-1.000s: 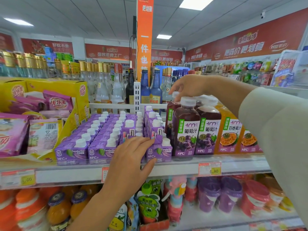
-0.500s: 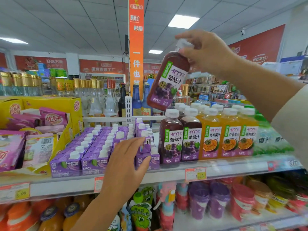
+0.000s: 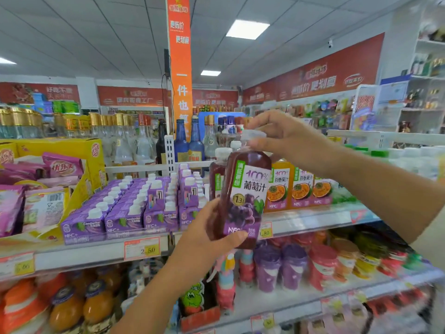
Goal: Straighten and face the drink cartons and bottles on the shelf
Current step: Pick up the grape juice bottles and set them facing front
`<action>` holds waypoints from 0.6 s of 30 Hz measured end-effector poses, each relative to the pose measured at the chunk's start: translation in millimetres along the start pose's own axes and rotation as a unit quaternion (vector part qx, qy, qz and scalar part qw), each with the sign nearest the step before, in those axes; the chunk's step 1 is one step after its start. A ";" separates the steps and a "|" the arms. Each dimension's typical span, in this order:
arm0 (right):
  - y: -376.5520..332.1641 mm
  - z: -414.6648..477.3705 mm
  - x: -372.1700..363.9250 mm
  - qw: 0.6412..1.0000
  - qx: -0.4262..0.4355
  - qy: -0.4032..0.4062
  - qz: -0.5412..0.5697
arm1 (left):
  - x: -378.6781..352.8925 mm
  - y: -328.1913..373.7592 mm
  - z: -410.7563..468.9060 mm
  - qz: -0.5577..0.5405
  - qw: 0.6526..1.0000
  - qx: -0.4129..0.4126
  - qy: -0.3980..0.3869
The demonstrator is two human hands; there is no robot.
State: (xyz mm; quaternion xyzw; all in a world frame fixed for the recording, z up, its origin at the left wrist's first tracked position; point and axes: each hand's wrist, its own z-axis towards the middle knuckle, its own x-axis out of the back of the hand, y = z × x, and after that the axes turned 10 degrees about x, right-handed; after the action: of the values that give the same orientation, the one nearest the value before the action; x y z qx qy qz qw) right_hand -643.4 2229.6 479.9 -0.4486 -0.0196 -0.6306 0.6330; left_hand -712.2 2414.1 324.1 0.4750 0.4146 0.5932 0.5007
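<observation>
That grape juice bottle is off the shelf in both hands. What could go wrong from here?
The grape juice bottle hangs tilted in the air, the right hand pinching only its cap and the left hand cupping its base, so a loose grip could drop it. Setting it back, it might knock the purple cartons or orange bottles.

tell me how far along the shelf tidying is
Done: the purple cartons sit in neat rows, labels forward. In hand: a grape juice bottle is off the shelf, right hand on its cap, left hand at its base. Left: putting it back beside the orange juice bottles, label forward.
</observation>
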 end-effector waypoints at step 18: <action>95.3 -122.6 -25.7 0.971 -0.115 0.104 0.182 | -100.0 -86.0 -36.4 -0.218 0.942 0.231 -0.111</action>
State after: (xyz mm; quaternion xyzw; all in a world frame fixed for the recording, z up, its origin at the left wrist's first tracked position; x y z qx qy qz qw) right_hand -637.2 2158.2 339.8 -0.4467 0.2006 -0.5460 0.6798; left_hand -725.9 2328.0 218.5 0.5385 0.5754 0.3004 0.5373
